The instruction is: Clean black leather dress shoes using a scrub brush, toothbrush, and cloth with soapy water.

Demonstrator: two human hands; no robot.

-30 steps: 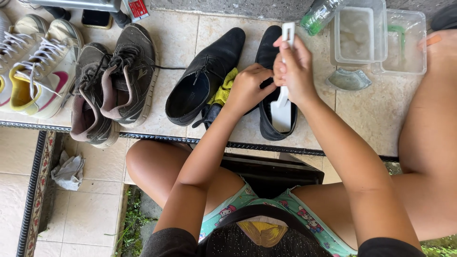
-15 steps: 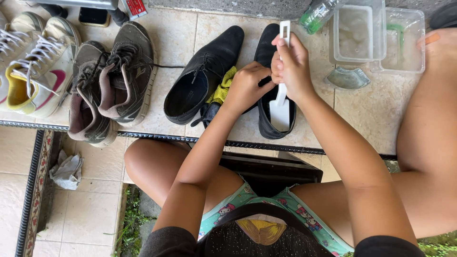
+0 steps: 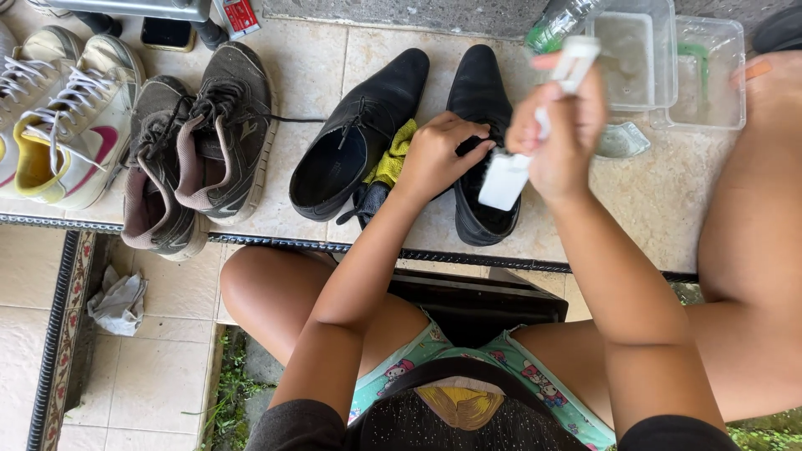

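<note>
The black dress shoe (image 3: 483,142) on the right of its pair sits sole-down on the tiled ledge (image 3: 317,67), toe pointing away from me, just beside its mate (image 3: 359,138), with a yellow cloth (image 3: 394,154) tucked between the two. My left hand (image 3: 441,154) is curled over the shoe's opening and grips its near edge; my right hand (image 3: 561,138) is closed round the handle of a white brush (image 3: 510,177), whose broad head hangs over the shoe's heel end. The brush is blurred, so I cannot tell whether its head is touching the leather or just above it. To do this brushing well, I judge the left hand should keep the shoe pinned flat so it does not skid on the smooth tile, with fingers clear of the brush's path. I would work in short strokes along the leather rather than across it, turning the shoe with the left hand to reach the sides instead of twisting the right wrist. The clear plastic tubs (image 3: 668,67) and a green-tinted bottle (image 3: 560,21) stand near my right elbow's line, so I would keep the strokes compact to avoid knocking them. The worn sneakers (image 3: 196,142) and white trainers (image 3: 63,125) are well apart to the left, out of the way.
</note>
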